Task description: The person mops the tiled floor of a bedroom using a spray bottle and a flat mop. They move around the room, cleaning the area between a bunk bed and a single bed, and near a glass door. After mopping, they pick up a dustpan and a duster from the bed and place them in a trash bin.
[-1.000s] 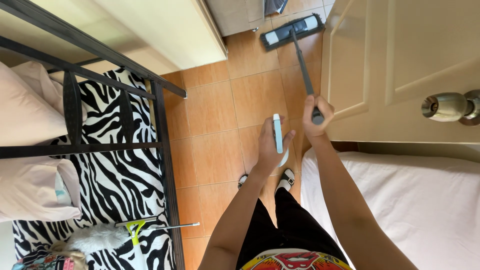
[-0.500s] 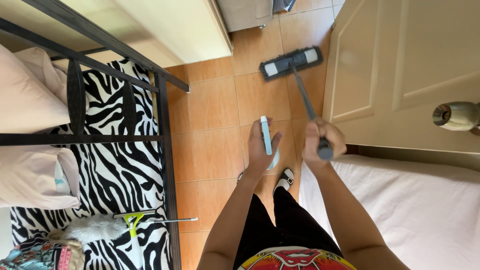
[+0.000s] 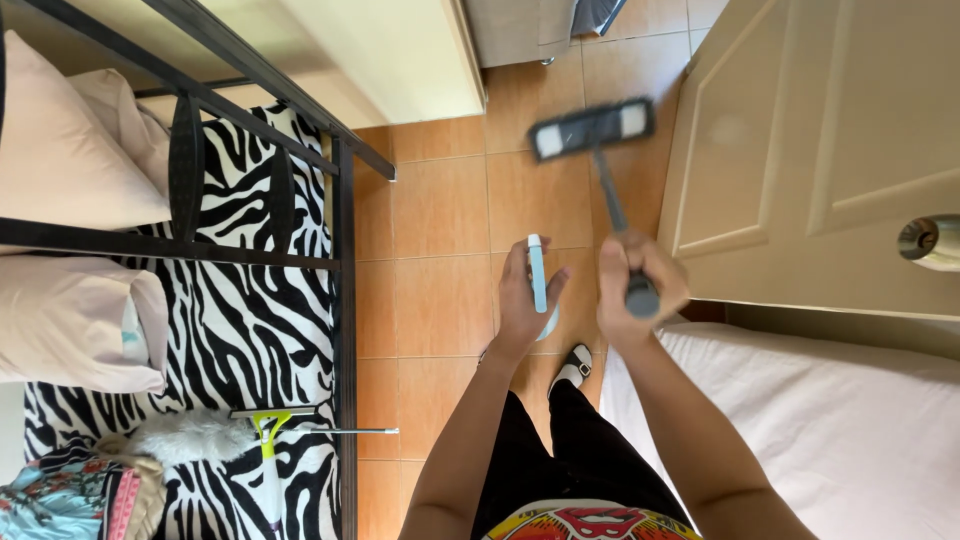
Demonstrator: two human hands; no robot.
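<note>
My right hand (image 3: 640,285) is clenched around the mop handle (image 3: 612,205); the mop head (image 3: 592,128) sits blurred on the tiled floor (image 3: 440,300), close to the door (image 3: 800,150). My left hand (image 3: 525,300) grips a slim pale bottle (image 3: 537,273). Open tiles run between the bed frame (image 3: 345,300) and the mattress edge (image 3: 620,370).
</note>
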